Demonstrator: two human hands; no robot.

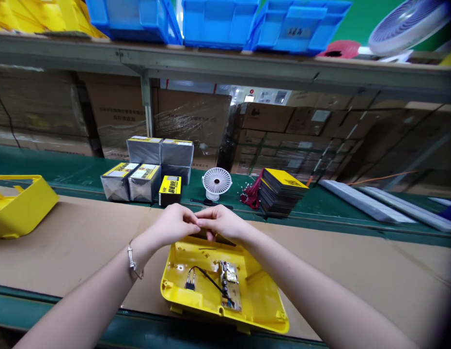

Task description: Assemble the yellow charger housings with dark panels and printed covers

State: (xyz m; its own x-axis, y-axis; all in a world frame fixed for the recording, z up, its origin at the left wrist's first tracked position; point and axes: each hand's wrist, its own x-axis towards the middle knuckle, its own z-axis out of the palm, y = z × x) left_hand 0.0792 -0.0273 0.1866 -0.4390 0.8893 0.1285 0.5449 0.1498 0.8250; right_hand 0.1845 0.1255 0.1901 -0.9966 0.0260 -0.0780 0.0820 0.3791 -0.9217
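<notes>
My left hand (176,224) and my right hand (222,224) meet above the far edge of a yellow plastic housing (261,291), fingertips pinched together and touching. What they pinch, if anything, is hidden by the fingers. Just below them a thin dark edge (225,240) shows, too little of it to name. The housing lies open side up on the cardboard. Inside it sit a circuit board (230,286) and a small black connector (190,286), with a black cable (209,277) running between them.
Cardboard (101,228) covers the green bench. Behind stand wrapped boxes (144,182), a small white fan (217,182), red cords (251,196) and a stack of black-and-yellow cards (281,191). Another yellow housing (32,208) lies left. Blue bins (220,24) fill the shelf above.
</notes>
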